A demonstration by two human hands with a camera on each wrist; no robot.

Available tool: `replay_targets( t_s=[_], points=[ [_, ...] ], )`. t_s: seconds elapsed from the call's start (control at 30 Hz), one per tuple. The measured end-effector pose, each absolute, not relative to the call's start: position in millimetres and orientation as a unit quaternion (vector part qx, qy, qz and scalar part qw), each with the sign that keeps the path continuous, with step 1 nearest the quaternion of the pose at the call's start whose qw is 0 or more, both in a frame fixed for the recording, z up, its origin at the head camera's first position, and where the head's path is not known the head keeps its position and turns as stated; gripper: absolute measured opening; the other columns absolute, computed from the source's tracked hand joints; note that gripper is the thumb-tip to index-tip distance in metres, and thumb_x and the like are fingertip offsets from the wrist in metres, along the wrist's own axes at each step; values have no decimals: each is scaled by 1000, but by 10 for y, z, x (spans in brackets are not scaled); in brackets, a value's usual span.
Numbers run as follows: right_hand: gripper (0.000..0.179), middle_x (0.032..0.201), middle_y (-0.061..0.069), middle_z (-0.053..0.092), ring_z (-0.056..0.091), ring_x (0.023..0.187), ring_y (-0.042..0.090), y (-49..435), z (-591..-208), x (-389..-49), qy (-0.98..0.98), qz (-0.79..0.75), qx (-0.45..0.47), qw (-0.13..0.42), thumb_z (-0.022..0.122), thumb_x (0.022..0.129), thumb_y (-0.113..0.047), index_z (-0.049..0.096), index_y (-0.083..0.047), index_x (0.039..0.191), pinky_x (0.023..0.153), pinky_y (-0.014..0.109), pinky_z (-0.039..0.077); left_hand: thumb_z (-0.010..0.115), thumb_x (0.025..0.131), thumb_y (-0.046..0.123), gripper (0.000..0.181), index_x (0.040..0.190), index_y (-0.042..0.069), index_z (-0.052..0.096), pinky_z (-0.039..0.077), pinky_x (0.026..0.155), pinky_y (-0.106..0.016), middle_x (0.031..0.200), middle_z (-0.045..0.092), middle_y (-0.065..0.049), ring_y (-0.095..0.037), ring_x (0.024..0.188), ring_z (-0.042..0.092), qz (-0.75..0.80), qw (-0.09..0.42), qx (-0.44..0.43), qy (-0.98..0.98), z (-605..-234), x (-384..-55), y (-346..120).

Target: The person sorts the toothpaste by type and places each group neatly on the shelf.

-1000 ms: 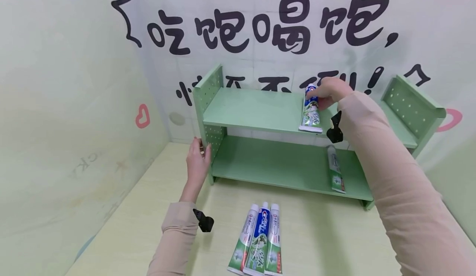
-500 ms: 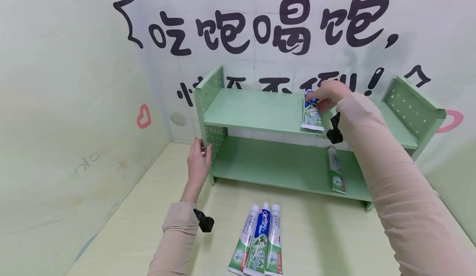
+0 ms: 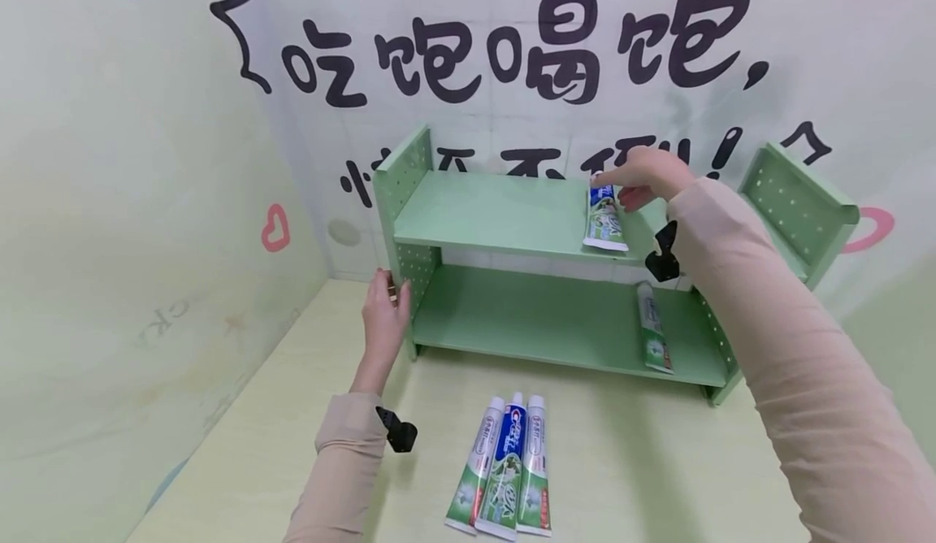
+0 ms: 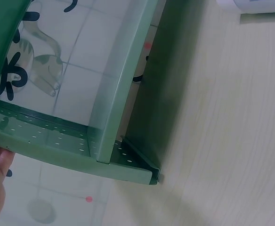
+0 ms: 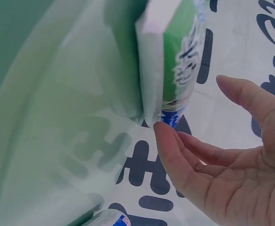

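A blue, white and green toothpaste tube (image 3: 605, 219) lies on the upper shelf of a green two-tier rack (image 3: 497, 210), its crimped end toward the front edge. My right hand (image 3: 651, 173) is over its cap end; in the right wrist view the index fingertip (image 5: 162, 129) is right at the tube, with the thumb spread away. My left hand (image 3: 383, 315) rests against the outside of the rack's left side panel (image 4: 48, 150), fingertips at its edge. Another toothpaste tube (image 3: 653, 329), white and green, lies on the lower shelf.
Three toothpaste tubes (image 3: 504, 470) lie side by side on the pale table (image 3: 292, 445) before the rack. A wall with black lettering (image 3: 570, 47) stands behind. Part of a tube-like object (image 5: 111, 219) shows low in the right wrist view.
My right hand's fingers have loosened and spread from the toothpaste tube, which now lies on the upper shelf. The left hand keeps its place; the head view has shifted slightly.
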State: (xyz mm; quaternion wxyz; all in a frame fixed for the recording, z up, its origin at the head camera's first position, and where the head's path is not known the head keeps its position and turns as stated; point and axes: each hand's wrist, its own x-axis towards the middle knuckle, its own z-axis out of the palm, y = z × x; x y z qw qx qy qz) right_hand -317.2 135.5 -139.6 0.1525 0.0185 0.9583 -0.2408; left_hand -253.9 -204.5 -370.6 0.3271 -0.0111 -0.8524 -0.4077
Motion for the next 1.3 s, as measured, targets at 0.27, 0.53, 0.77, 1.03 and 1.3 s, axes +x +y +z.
replay_targets(
  t_s=[0.27,0.53,0.77,1.03,1.3],
  points=[
    [57,112,15,52,61,93,21,1364,-1373,-3022,957,-252,-19,146,53,87,-46,48,5,113,91,35,53,50,93,15,27,111,-6,45,59,78,-40,104,55,-24,-36,96,60,-417,326,-10,-848,-3705,-2549,-2033],
    [55,115,17,53,55,105,27,1344,-1350,-2873,953,-257,-50,149,51,89,-44,54,4,114,92,37,53,51,93,14,26,109,-7,46,59,78,-39,103,55,-24,-35,96,60,-419,322,-1,-849,-3719,-2522,-2047],
    [61,122,19,51,52,112,30,1368,-1306,-2765,953,-258,-67,148,49,90,-45,47,3,128,94,37,52,50,93,15,27,110,-6,45,59,79,-39,104,55,-23,-34,97,59,-418,317,-3,-851,-3721,-2556,-2034],
    [61,112,16,54,54,108,30,1354,-1327,-2615,947,-275,-94,136,51,90,-41,44,3,131,91,36,54,50,93,15,27,110,-6,45,59,78,-39,103,55,-23,-34,96,59,-418,319,-4,-850,-3715,-2563,-2022],
    [62,128,22,47,55,112,32,1321,-1353,-2457,945,-274,-111,137,49,91,-43,39,0,134,95,41,50,50,93,13,26,108,-7,46,59,77,-39,102,55,-25,-36,94,59,-417,327,-4,-848,-3714,-2563,-2026]
  ],
)
